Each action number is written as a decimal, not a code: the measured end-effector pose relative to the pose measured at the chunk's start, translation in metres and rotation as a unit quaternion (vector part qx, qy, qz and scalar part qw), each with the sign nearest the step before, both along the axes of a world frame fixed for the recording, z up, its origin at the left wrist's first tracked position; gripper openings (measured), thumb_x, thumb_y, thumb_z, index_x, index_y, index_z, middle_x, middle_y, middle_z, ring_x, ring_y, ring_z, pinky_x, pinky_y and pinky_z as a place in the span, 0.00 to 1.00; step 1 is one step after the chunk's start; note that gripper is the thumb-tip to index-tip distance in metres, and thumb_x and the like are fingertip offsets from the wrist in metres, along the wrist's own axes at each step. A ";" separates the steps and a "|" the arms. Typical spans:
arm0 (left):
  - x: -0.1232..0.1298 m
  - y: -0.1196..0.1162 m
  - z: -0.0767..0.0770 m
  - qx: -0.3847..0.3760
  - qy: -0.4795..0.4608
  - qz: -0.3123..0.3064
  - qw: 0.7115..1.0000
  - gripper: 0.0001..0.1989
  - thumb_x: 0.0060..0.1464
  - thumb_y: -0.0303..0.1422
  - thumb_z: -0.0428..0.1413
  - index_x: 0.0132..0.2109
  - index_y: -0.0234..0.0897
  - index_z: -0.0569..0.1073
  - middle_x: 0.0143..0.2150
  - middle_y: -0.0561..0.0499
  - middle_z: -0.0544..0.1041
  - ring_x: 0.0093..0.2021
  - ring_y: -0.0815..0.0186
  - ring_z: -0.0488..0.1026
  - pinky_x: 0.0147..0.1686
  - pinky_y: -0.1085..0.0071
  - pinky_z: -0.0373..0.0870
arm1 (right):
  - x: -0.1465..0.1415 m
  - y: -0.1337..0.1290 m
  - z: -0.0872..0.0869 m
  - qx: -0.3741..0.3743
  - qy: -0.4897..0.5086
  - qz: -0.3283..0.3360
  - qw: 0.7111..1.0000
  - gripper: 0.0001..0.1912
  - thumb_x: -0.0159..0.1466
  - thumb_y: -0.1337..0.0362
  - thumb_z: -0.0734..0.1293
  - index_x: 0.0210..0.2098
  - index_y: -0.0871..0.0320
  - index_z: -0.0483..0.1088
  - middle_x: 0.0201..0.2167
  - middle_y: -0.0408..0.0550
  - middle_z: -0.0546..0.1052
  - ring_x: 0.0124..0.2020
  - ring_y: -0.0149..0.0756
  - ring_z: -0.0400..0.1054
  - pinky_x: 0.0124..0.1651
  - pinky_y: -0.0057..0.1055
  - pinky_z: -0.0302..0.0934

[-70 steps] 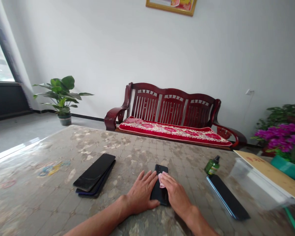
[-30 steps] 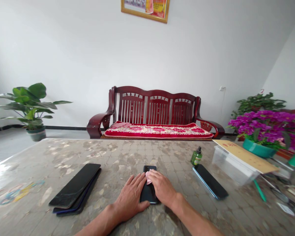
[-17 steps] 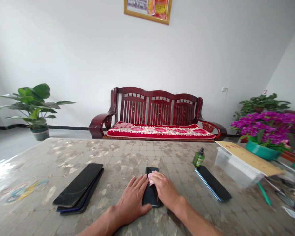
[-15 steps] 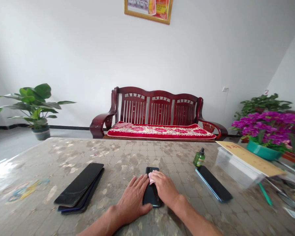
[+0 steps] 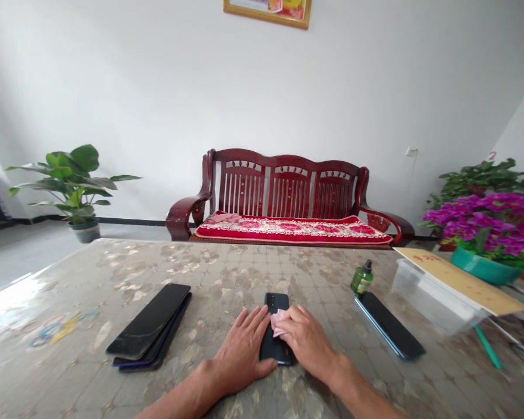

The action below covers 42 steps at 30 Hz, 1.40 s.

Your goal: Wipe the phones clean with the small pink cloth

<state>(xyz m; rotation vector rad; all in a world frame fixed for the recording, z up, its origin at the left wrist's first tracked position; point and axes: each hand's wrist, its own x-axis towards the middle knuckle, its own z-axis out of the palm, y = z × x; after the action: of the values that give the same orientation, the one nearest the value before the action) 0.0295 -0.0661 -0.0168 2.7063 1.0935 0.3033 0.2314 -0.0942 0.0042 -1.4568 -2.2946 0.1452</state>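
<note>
A dark phone [image 5: 278, 351] lies back up on the patterned table in front of me, its camera lenses at the far end. My left hand [image 5: 243, 350] rests flat along the phone's left side, fingers stretched out and thumb across its near end. Pinched in the fingers of my right hand [image 5: 309, 338] is a small pink cloth [image 5: 279, 323], which touches the middle of the phone's back. The right hand covers part of the phone's right edge.
Stacked phones [image 5: 151, 323] lie to the left, beyond them several coloured rubber bands [image 5: 56, 331]. At right are another phone [image 5: 390, 326], a green bottle [image 5: 362, 278], a clear plastic box [image 5: 436, 299] and a green-handled tool [image 5: 488, 348]. A wooden bench [image 5: 290, 180] stands behind the table.
My right hand has drawn the pink cloth down the phone's back, from near the cameras to its middle. The left hand stays beside the phone. The whole view has shifted slightly.
</note>
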 end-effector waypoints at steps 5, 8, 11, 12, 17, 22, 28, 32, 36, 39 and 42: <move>0.000 0.000 0.001 -0.004 0.000 -0.005 1.000 0.42 0.51 0.45 0.60 0.68 0.36 0.57 0.71 0.38 0.54 0.70 0.46 0.51 0.67 0.48 0.46 | 0.007 0.019 0.008 -0.085 0.050 0.015 0.995 0.14 0.70 0.60 0.60 0.36 0.51 0.78 0.37 0.43 0.78 0.41 0.34 0.70 0.44 0.27 0.59; 0.001 -0.001 0.003 -0.011 0.011 -0.001 1.000 0.42 0.50 0.44 0.60 0.68 0.34 0.57 0.71 0.38 0.54 0.70 0.47 0.50 0.67 0.49 0.45 | 0.008 0.034 0.010 -0.148 0.089 -0.010 0.985 0.13 0.68 0.59 0.63 0.31 0.55 0.75 0.31 0.42 0.78 0.34 0.32 0.70 0.36 0.25 0.56; 0.001 -0.002 0.004 -0.012 0.017 0.002 1.000 0.43 0.50 0.44 0.60 0.69 0.34 0.57 0.71 0.38 0.53 0.70 0.48 0.50 0.67 0.49 0.45 | 0.006 0.043 0.007 -0.160 0.115 -0.075 0.978 0.06 0.63 0.61 0.65 0.35 0.55 0.74 0.33 0.41 0.79 0.34 0.31 0.70 0.34 0.24 0.54; 0.001 -0.002 0.004 -0.009 0.017 0.003 1.000 0.43 0.50 0.44 0.60 0.69 0.34 0.56 0.71 0.38 0.53 0.70 0.48 0.50 0.67 0.49 0.45 | 0.004 0.044 0.005 -0.154 0.117 -0.095 0.976 0.06 0.62 0.62 0.66 0.37 0.55 0.73 0.35 0.42 0.79 0.35 0.32 0.70 0.34 0.24 0.54; 0.000 0.000 0.001 0.007 0.028 -0.001 1.000 0.43 0.50 0.45 0.59 0.69 0.36 0.55 0.71 0.39 0.53 0.70 0.49 0.51 0.67 0.50 0.46 | -0.001 0.038 0.010 -0.137 0.104 -0.154 0.973 0.06 0.60 0.61 0.68 0.36 0.56 0.71 0.34 0.44 0.78 0.34 0.33 0.69 0.33 0.26 0.51; 0.000 0.001 0.001 0.007 0.021 -0.004 1.000 0.43 0.50 0.46 0.60 0.69 0.36 0.56 0.71 0.39 0.54 0.70 0.48 0.51 0.67 0.49 0.46 | -0.001 0.032 0.017 -0.151 0.082 -0.176 0.969 0.07 0.60 0.59 0.68 0.35 0.56 0.70 0.33 0.45 0.78 0.34 0.33 0.69 0.32 0.26 0.49; 0.001 0.000 0.000 0.007 0.018 -0.004 1.000 0.42 0.50 0.45 0.60 0.69 0.33 0.57 0.71 0.38 0.54 0.70 0.46 0.51 0.67 0.48 0.46 | 0.001 0.031 0.005 -0.169 0.098 -0.175 0.965 0.07 0.60 0.59 0.69 0.32 0.56 0.71 0.31 0.43 0.78 0.33 0.33 0.69 0.30 0.26 0.48; 0.000 0.001 -0.004 0.018 0.022 -0.007 1.000 0.42 0.50 0.44 0.60 0.69 0.33 0.57 0.71 0.39 0.54 0.70 0.47 0.51 0.67 0.49 0.46 | -0.002 0.020 0.000 -0.141 0.090 -0.169 0.971 0.07 0.63 0.61 0.67 0.30 0.57 0.70 0.33 0.44 0.77 0.35 0.33 0.69 0.33 0.25 0.50; 0.000 0.002 -0.006 0.023 0.022 -0.005 0.999 0.42 0.50 0.43 0.60 0.69 0.34 0.57 0.71 0.39 0.53 0.70 0.48 0.51 0.68 0.49 0.46 | -0.005 0.012 -0.002 -0.097 0.104 -0.164 0.976 0.07 0.65 0.62 0.65 0.32 0.56 0.69 0.32 0.44 0.76 0.34 0.32 0.69 0.34 0.25 0.53; 0.000 0.002 -0.005 0.018 0.020 -0.005 1.000 0.42 0.50 0.43 0.60 0.69 0.34 0.57 0.71 0.39 0.53 0.70 0.48 0.51 0.68 0.50 0.46 | -0.006 0.015 -0.005 -0.065 0.121 -0.178 0.974 0.08 0.66 0.63 0.66 0.30 0.55 0.68 0.30 0.42 0.76 0.32 0.31 0.69 0.32 0.25 0.54; 0.000 0.002 -0.005 0.021 0.023 -0.003 0.999 0.42 0.51 0.43 0.60 0.69 0.33 0.57 0.71 0.39 0.53 0.70 0.48 0.51 0.68 0.50 0.46 | -0.006 0.019 -0.008 0.041 0.055 -0.178 0.982 0.06 0.68 0.65 0.65 0.32 0.55 0.68 0.33 0.44 0.76 0.34 0.33 0.70 0.35 0.26 0.56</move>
<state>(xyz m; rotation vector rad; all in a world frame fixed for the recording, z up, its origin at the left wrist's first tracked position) 0.0299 -0.0644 -0.0221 2.7668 1.1037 0.2667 0.2258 -0.0752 -0.0038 -1.7415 -1.8944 0.0243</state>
